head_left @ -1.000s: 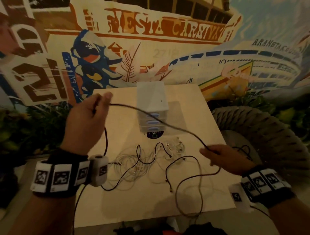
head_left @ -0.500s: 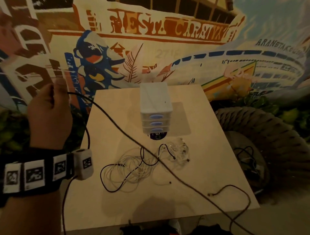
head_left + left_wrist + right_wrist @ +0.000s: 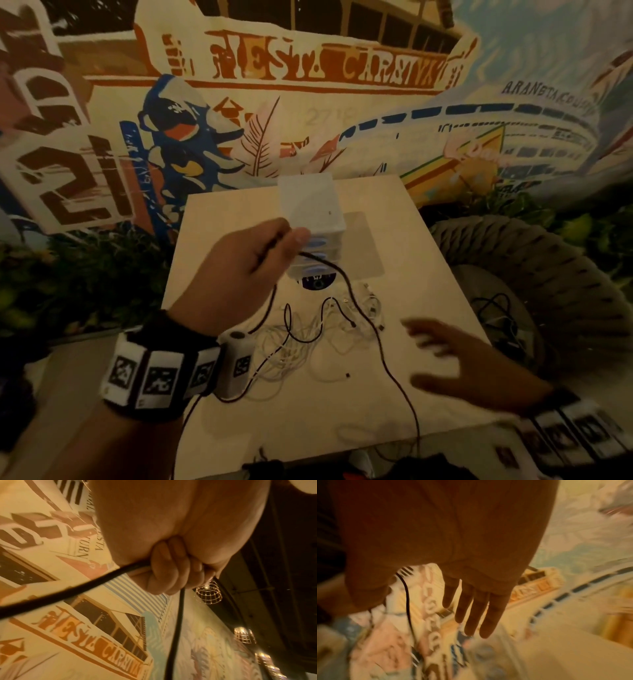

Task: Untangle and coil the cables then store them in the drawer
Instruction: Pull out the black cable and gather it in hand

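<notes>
My left hand (image 3: pixel 274 250) is raised over the table and grips a long black cable (image 3: pixel 380 346); the left wrist view shows the fingers (image 3: pixel 164 572) curled round that black cable (image 3: pixel 72 593). The cable drops from the hand across the table and over its front edge. A tangle of white cables (image 3: pixel 308 339) with another thin black cable (image 3: pixel 291 322) lies mid-table. Behind stands a small white drawer unit (image 3: pixel 311 202) with blue handles. My right hand (image 3: pixel 442 356) hovers blurred over the table's right side, fingers (image 3: pixel 476 615) straight and spread, holding nothing.
The light wooden table (image 3: pixel 421 274) stands against a painted mural wall (image 3: pixel 308 102). A big woven round seat (image 3: pixel 555 274) sits to the right with dark cables (image 3: pixel 496 315) lying on it. A dark round object (image 3: pixel 317 282) lies in front of the drawer unit.
My left hand swung far left with the black cable, then came back to the middle above the table. My right hand let go, left the view, and has returned open at the right.
</notes>
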Available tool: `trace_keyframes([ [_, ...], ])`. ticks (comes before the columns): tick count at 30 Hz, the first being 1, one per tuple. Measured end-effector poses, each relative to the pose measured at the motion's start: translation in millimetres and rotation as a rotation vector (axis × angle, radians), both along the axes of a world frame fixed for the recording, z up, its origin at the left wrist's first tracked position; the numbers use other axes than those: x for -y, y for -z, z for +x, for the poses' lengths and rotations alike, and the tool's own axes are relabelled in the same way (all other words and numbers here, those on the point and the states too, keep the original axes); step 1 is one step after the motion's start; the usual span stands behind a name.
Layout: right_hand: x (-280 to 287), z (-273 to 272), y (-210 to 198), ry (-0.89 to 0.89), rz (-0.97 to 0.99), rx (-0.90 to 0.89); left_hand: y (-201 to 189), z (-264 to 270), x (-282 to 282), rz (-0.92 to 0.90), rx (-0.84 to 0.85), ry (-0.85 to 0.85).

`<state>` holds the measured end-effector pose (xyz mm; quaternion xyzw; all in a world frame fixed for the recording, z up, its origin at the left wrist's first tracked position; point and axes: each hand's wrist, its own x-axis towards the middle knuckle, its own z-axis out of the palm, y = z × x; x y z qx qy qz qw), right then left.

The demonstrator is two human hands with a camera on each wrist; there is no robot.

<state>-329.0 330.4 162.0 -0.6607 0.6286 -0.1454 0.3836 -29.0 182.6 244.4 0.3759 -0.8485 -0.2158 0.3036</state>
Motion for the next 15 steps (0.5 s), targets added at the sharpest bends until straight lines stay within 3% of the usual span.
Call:
trace_keyframes([
  [2,37,22,-29,-0.061,-0.183,0.133,-2,-16,-7,-0.013,0.032,0.111],
  [5,70,60,-67,-0.191,-0.217,0.410,-3,-28,-7,-0.046,0.081,0.179],
  [7,83,78,-75,-0.164,-0.241,0.500,-3,-25,-4,-0.049,0.058,0.167],
  [11,82,75,-62,-0.135,-0.241,0.487,-2,-5,4,-0.029,-0.095,0.000],
  [13,76,62,-48,-0.198,-0.214,0.375,2,4,8,-0.030,-0.176,-0.101],
  [15,72,47,-26,-0.265,-0.059,0.225,3,9,9,0.046,-0.305,-0.150],
])
